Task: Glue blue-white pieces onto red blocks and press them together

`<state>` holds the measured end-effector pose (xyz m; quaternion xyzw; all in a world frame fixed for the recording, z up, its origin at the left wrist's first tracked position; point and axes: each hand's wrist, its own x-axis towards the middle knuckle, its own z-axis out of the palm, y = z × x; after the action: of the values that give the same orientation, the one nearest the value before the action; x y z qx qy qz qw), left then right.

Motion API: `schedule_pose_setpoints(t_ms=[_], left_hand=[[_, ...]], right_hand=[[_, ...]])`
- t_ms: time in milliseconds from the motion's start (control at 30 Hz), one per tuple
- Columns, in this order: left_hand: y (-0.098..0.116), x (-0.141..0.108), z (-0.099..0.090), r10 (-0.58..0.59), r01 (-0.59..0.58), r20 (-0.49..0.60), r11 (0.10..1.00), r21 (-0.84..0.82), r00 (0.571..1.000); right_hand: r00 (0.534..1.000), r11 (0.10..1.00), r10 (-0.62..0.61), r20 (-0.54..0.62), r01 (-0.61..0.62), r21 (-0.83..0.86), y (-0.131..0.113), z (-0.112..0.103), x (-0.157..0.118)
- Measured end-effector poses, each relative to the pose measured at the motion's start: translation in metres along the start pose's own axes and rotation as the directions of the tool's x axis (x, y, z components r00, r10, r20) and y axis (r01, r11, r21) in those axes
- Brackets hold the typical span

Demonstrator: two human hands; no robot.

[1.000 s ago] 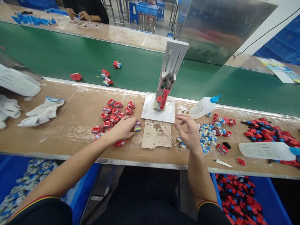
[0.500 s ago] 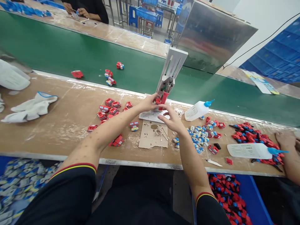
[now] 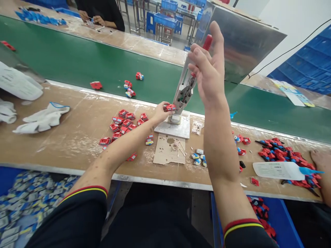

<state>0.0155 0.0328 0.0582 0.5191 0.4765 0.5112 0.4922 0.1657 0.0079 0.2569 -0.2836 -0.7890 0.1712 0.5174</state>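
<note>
My left hand [image 3: 162, 112] pinches a red part [image 3: 170, 107] just above the base of a metal hand press [image 3: 184, 93]. My right hand [image 3: 208, 67] is raised at the press's red lever [image 3: 207, 42], with its fingers partly spread; the palm touches or lies close to the lever. Below the press head, a small block [image 3: 174, 119] stands on the metal base plate [image 3: 184, 129]. Red parts [image 3: 124, 130] lie in a loose group left of the press, and blue and white parts [image 3: 198, 159] lie to its right, partly hidden by my right forearm.
Cardboard [image 3: 167, 156] with cotton swabs lies before the press. A glue bottle [image 3: 278, 171] and red-black parts [image 3: 284, 151] are at right, near another person's arm [image 3: 320, 165]. A green conveyor [image 3: 98, 63] runs behind. White gloves [image 3: 43, 119] lie at left. Another person's hands are across the conveyor.
My right hand has risen with the lever, which now points upward. My left hand has moved slightly left and down, with the red part now clearly visible. Parts on the conveyor appear farther right.
</note>
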Motion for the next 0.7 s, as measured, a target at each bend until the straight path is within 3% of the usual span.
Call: schedule_pose_setpoints(t_ms=[67, 133, 200, 300, 400, 467, 600, 700], left_hand=[[0.007, -0.008, -0.016, -0.024, 0.022, -0.101, 1.0, -0.019, 0.995], [0.018, -0.029, -0.036, -0.023, 0.017, -0.137, 0.999, -0.047, 0.99], [0.03, -0.061, -0.055, 0.025, -0.035, -0.101, 0.995, -0.095, 0.995], [0.046, -0.119, -0.068, 0.188, -0.181, 0.022, 0.968, -0.173, 0.982], [0.055, -0.161, -0.065, 0.319, -0.287, 0.146, 0.936, -0.203, 0.936], [0.057, -0.176, -0.059, 0.387, -0.345, 0.195, 0.913, -0.219, 0.901], [0.058, -0.184, -0.049, 0.508, -0.466, 0.239, 0.859, -0.213, 0.827], [0.059, -0.184, -0.049, 0.569, -0.557, 0.267, 0.821, -0.125, 0.778]], right_hand=[[0.997, 0.999, 0.006, -0.072, -0.004, 0.032, 0.005, 0.0, -0.003], [0.993, 1.0, 0.012, -0.114, -0.012, 0.002, -0.001, 0.001, -0.033], [0.998, 0.999, -0.005, -0.069, 0.002, -0.048, -0.011, 0.003, -0.079], [0.993, 0.997, 0.06, 0.1, -0.054, -0.063, -0.022, 0.013, -0.143], [0.98, 0.996, 0.091, 0.178, -0.088, -0.025, -0.025, 0.03, -0.176], [0.98, 0.998, 0.061, 0.188, -0.062, -0.002, -0.025, 0.038, -0.186], [0.992, 0.999, -0.04, 0.121, 0.035, 0.038, -0.029, 0.041, -0.194], [0.995, 0.997, -0.046, 0.084, 0.04, 0.072, -0.033, 0.039, -0.2]])
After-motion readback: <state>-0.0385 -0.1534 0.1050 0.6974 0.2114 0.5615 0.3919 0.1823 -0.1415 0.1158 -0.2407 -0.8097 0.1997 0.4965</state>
